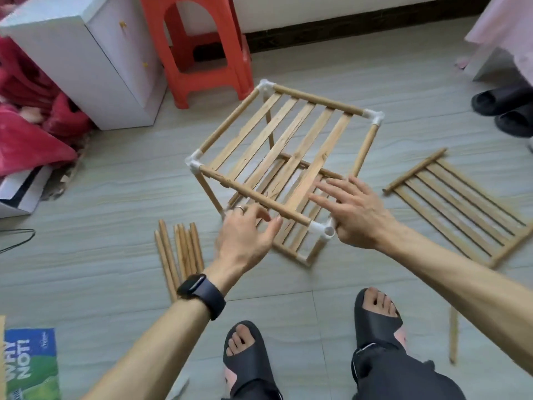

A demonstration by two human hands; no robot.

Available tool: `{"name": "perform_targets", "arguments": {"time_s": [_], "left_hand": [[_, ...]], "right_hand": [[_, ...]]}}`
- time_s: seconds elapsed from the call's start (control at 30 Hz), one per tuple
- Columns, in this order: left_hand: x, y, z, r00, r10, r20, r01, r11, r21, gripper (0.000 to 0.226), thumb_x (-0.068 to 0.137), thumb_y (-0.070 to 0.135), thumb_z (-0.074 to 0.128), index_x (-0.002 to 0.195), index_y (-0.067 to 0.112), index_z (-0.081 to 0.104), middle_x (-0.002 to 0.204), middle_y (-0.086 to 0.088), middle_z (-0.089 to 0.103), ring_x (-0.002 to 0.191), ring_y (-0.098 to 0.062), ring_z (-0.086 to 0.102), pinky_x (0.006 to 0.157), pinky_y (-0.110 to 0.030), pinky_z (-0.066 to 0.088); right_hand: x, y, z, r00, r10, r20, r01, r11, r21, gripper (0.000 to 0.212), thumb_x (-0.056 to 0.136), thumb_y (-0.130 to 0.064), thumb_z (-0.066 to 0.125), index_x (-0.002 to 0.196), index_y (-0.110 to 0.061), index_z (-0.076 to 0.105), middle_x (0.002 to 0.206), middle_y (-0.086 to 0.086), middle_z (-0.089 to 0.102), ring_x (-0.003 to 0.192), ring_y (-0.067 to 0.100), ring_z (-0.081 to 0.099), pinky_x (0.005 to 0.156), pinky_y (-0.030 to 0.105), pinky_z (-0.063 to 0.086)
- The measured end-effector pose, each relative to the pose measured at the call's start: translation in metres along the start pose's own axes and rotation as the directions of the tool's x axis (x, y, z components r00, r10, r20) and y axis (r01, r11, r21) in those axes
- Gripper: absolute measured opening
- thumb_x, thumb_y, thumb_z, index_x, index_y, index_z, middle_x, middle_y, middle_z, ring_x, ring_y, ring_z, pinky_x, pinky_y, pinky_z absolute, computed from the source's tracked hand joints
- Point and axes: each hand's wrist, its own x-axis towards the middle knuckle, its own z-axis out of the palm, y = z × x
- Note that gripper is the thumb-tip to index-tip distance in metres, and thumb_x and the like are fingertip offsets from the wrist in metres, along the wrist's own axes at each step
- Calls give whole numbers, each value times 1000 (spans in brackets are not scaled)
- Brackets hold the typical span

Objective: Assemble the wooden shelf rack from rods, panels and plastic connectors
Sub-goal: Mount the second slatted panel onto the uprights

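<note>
The half-built rack [277, 134] stands on the tiled floor [115, 197]. Both hands are spread and grip nothing: the left hand [245, 235] is at the near top rod [253, 194], and the right hand [354, 215] lies flat over the slats, beside the white corner connector [321, 227].

The rack [282, 157] stands on the floor [115, 197] just beyond the left hand [245, 235] and right hand [354, 215], with its near corner connector [324, 229] between them. Loose rods [178, 249] lie left of the left hand. A slatted panel [461, 209] lies right of the right hand, and a single rod [453, 336] lies nearer the person. Far beyond the left hand stand a stool [202, 53] and, to its left, a cabinet [95, 59].
</note>
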Motion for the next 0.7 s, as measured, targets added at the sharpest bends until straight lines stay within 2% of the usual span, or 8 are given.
{"name": "perform_targets", "arguments": {"time_s": [0.03, 0.1, 0.2, 0.3, 0.37, 0.47, 0.57, 0.7], "left_hand": [[3, 2, -2, 979, 179, -96, -164, 975, 153, 35, 87, 63, 60, 103, 32, 66, 109, 6, 60, 108, -20, 52, 85, -37, 46], [16, 9, -1, 897, 441, -16, -404, 836, 372, 50, 83, 65, 65, 123, 34, 62, 138, -3, 51, 129, -27, 43, 100, -47, 42], [36, 27, 14, 831, 488, 267, -555, 693, 459, 62, 85, 74, 54, 139, 43, 50, 159, 0, 30, 150, -27, 18, 116, -61, 20], [42, 47, 29, 832, 471, 293, -554, 718, 420, 62, 87, 78, 35, 134, 43, 55, 147, 1, 42, 140, -24, 33, 110, -54, 30], [40, 54, 37, 819, 509, 266, -574, 719, 392, 57, 92, 72, 36, 125, 35, 63, 127, 1, 54, 119, -23, 50, 93, -44, 42], [42, 61, 43, 797, 550, 251, -603, 695, 390, 55, 94, 65, 35, 114, 26, 68, 113, 1, 63, 105, -23, 56, 78, -36, 42], [43, 68, 48, 806, 532, 259, -592, 722, 359, 56, 94, 65, 33, 111, 25, 69, 107, 4, 67, 104, -22, 55, 75, -34, 41], [45, 72, 52, 821, 507, 264, -565, 790, 238, 44, 97, 57, 47, 113, 24, 71, 101, 6, 72, 102, -24, 51, 81, -43, 46]], "right_hand": [[-15, 3, 1, 990, 78, -118, -69, 995, 76, 56, 77, -14, 69, 133, -15, 66, 148, 15, 54, 142, 37, 44, 113, 60, 36], [-40, -3, 5, 954, 239, -182, -189, 949, 253, 46, 76, -13, 59, 120, -10, 72, 139, 15, 61, 141, 36, 45, 111, 59, 40], [-55, -26, 12, 937, 313, -156, -235, 894, 382, 55, 81, -29, 55, 130, -8, 65, 142, 9, 60, 145, 27, 39, 116, 54, 36], [-52, -31, 26, 931, 287, -224, -209, 925, 317, 51, 97, -35, 51, 136, -5, 61, 141, 9, 60, 143, 27, 42, 112, 52, 40], [-51, -21, 32, 926, 272, -264, -183, 931, 316, 48, 101, -32, 43, 135, -4, 62, 141, 10, 60, 142, 28, 44, 109, 52, 43], [-53, -5, 40, 936, 203, -288, -115, 949, 294, 44, 104, -31, 41, 132, -5, 63, 143, 10, 58, 143, 28, 43, 111, 50, 42], [-56, 4, 43, 947, 177, -268, -95, 951, 293, 45, 106, -35, 35, 127, -6, 64, 144, 8, 56, 145, 28, 40, 110, 51, 42], [-57, 7, 39, 949, 221, -223, -151, 944, 294, 43, 104, -37, 34, 123, -10, 62, 144, 4, 54, 148, 23, 34, 105, 51, 45]]}}
